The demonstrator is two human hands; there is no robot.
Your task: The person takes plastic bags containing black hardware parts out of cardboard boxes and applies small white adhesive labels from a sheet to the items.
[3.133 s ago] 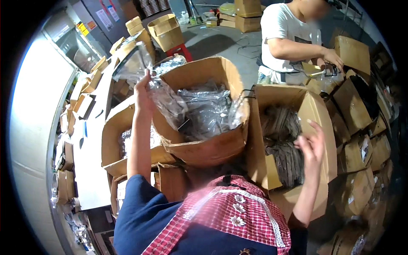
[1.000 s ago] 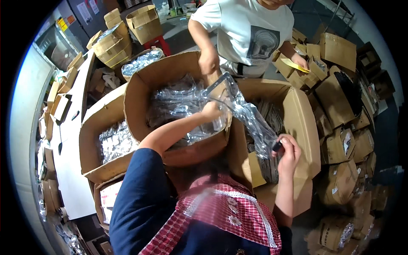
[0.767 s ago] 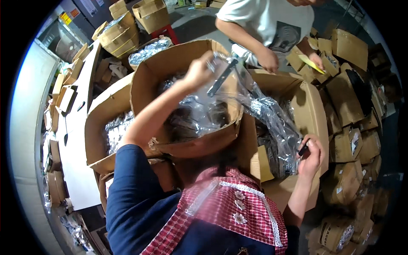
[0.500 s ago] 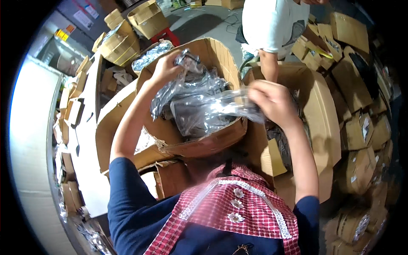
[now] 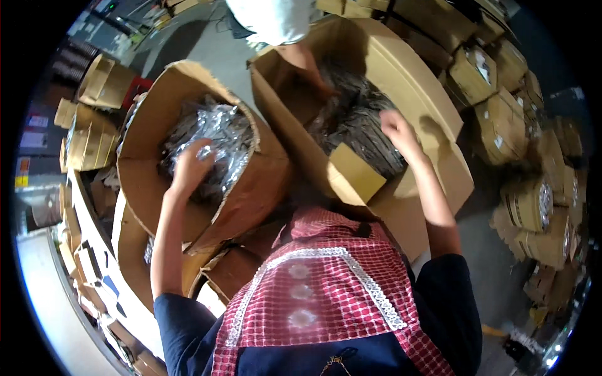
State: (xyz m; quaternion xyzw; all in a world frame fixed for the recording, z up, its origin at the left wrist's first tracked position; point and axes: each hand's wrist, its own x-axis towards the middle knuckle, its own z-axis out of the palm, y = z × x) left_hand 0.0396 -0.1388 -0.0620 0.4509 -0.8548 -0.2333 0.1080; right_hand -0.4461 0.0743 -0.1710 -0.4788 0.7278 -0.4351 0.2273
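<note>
Over the left carton [image 5: 135, 169], my left hand [image 5: 194, 166] hangs beside a heap of clear plastic bags [image 5: 216, 128]. Its fingers are bent and smeared by motion, so their grip cannot be made out. My right hand [image 5: 399, 133] is closed above the right carton [image 5: 429, 94], at the edge of a pile of dark items in plastic [image 5: 364, 122]. Whatever it may hold is hidden. Another person's hand [image 5: 323, 84] reaches into that same carton from the far side, touching or close to the dark pile.
A cardboard flap [image 5: 357, 172] juts up at the right carton's near end. Close to my apron stands a smaller open carton [image 5: 235, 269]. Stacked cartons [image 5: 501, 125] line the right side, with more boxes [image 5: 94, 135] at far left. The co-worker [image 5: 269, 19] stands opposite.
The view has swung to the right. The clear bag stretched near my right hand no longer shows there. My right hand is over the right carton; my left hand has lowered toward the heap.
</note>
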